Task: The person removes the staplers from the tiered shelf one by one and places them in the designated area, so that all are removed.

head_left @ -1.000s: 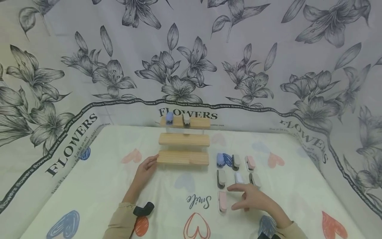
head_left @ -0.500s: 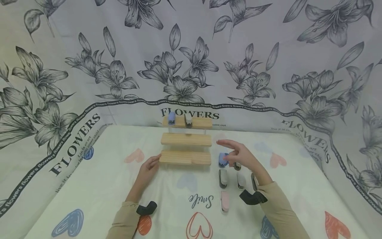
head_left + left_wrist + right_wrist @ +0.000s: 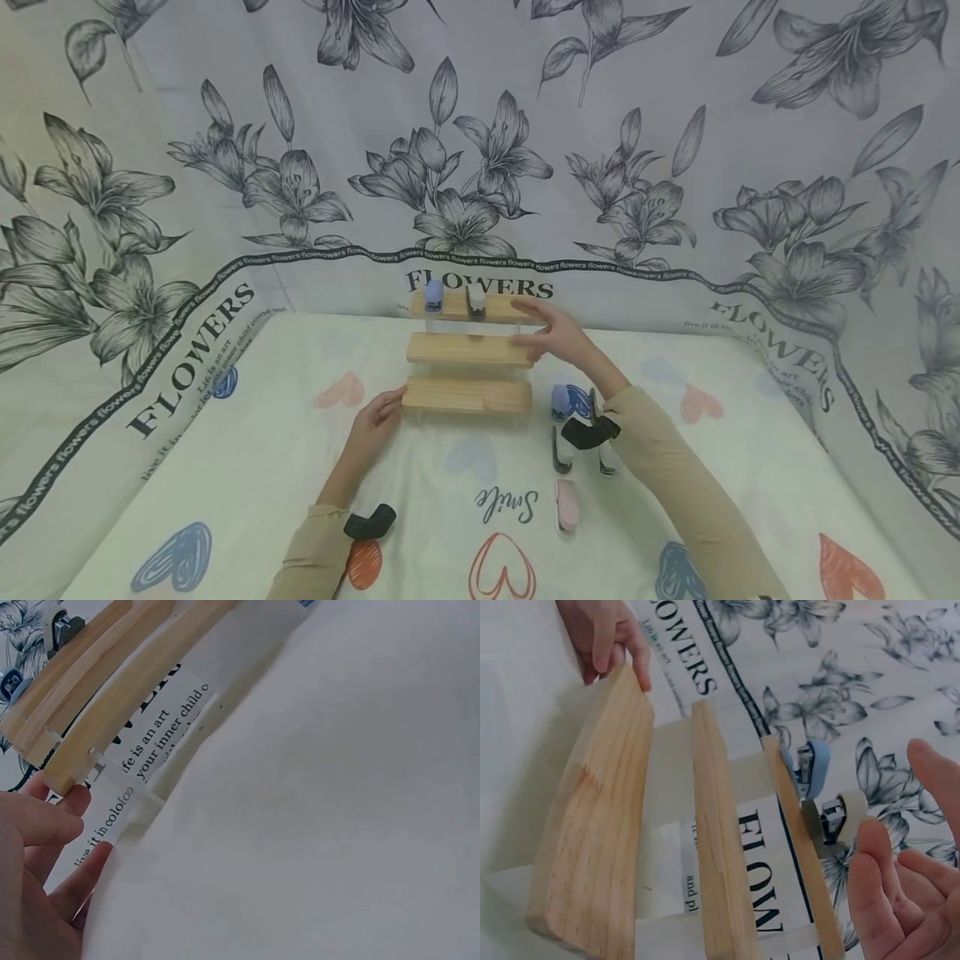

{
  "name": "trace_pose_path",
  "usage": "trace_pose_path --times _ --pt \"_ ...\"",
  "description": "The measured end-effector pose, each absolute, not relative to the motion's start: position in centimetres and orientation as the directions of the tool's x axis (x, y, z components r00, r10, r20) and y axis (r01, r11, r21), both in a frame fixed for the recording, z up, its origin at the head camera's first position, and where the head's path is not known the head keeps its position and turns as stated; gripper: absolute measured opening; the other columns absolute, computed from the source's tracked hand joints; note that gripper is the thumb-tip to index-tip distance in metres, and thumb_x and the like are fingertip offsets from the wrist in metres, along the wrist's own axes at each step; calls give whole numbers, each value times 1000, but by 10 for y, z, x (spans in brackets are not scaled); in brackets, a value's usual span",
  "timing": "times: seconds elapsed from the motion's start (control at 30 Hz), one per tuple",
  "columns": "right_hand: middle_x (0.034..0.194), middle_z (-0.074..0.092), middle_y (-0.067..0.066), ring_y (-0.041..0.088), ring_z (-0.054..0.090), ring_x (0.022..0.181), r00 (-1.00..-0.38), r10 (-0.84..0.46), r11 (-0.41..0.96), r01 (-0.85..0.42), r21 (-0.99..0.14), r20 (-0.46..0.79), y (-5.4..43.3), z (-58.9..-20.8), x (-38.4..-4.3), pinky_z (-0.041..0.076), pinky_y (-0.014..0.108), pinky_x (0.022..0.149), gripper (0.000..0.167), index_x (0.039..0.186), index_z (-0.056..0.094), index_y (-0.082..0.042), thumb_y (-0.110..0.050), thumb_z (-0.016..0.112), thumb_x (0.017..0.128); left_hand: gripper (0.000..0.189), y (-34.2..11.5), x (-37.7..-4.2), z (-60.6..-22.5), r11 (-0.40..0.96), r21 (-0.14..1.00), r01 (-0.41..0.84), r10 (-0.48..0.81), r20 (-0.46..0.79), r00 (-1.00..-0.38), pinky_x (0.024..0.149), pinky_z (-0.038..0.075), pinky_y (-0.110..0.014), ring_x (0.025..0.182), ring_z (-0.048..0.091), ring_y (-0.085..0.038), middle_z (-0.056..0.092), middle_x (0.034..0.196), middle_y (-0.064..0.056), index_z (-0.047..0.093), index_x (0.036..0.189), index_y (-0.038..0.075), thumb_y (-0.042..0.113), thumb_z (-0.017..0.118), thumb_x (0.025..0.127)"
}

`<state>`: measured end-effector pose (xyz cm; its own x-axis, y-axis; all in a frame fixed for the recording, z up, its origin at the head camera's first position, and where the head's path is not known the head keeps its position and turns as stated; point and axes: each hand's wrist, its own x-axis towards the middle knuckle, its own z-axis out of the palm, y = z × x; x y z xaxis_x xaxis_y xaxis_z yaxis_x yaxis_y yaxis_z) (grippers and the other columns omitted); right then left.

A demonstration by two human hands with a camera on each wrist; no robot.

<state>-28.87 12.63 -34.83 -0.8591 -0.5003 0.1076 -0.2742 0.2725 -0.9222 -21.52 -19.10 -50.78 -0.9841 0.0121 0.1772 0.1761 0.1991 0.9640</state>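
Note:
A three-step wooden rack (image 3: 468, 395) with clear side supports stands in the middle of the table. On its top board sit a blue mini stapler (image 3: 434, 295) and a pale grey mini stapler (image 3: 838, 823), side by side. My left hand (image 3: 377, 419) grips the left end of the lowest board with its fingertips. At the rack's right end, my right hand (image 3: 553, 332) reaches over the upper two boards, thumb and fingers spread apart. Nothing shows between its fingers in the right wrist view, where the fingers are close to the grey stapler.
Right of the rack, several more mini staplers lie on the heart-printed tablecloth (image 3: 300, 467). Among them are a blue stapler (image 3: 560, 402), a grey stapler (image 3: 559, 452) and a pink stapler (image 3: 567, 506). My right forearm covers some. A flower-printed curtain (image 3: 480, 200) hangs behind.
My right hand has moved from above the loose staplers up and leftward to the rack's upper boards. The left hand stays at the lowest board's end.

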Motion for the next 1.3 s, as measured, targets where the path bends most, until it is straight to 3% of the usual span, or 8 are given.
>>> trace_pose_path --times 0.2,0.43,0.6,0.73,0.97,1.3 --pt "139 35 3 21 56 53 -883 -468 255 -184 -949 46 102 -354 -319 53 35 59 74 140 30 -11 -23 70 79 33 -188 -217 -508 168 963 210 14 210 -978 86 40 -16 106 53 -15 51 123 -15 51 118 -4 -8 51 85" --pt "145 22 3 16 54 64 -863 -500 192 -23 -981 -78 80 -350 -337 51 31 67 85 144 16 -16 -13 70 79 32 -186 -216 -506 157 961 229 14 230 -973 85 39 -14 106 53 -16 49 124 -18 50 118 -8 -9 50 86" --pt "144 21 7 14 50 59 -840 -536 151 4 -988 -85 68 -348 -345 46 31 59 88 144 13 -28 -10 70 78 32 -186 -216 -504 152 959 237 16 237 -971 86 39 -14 107 53 -17 48 124 -18 50 118 -8 -7 51 86" --pt "143 25 9 15 50 55 -844 -531 151 -9 -989 -73 65 -350 -347 45 27 53 84 143 16 -29 -7 67 80 32 -187 -216 -504 154 960 234 30 232 -972 87 39 -15 108 51 -17 47 126 -18 49 119 -8 -6 52 87" --pt "127 47 13 14 56 51 -909 -415 180 -49 -982 -30 63 -359 -347 51 27 51 72 138 36 -20 -7 71 76 33 -186 -213 -502 176 966 188 12 189 -982 88 38 -16 110 50 -22 47 126 -16 49 120 -6 -3 53 87" --pt "126 50 8 13 54 49 -949 -314 225 -75 -972 0 64 -364 -343 50 24 49 69 132 44 -16 -9 76 71 32 -190 -214 -503 197 963 185 21 185 -983 88 38 -16 110 50 -24 48 126 -16 50 119 -5 -3 53 87"
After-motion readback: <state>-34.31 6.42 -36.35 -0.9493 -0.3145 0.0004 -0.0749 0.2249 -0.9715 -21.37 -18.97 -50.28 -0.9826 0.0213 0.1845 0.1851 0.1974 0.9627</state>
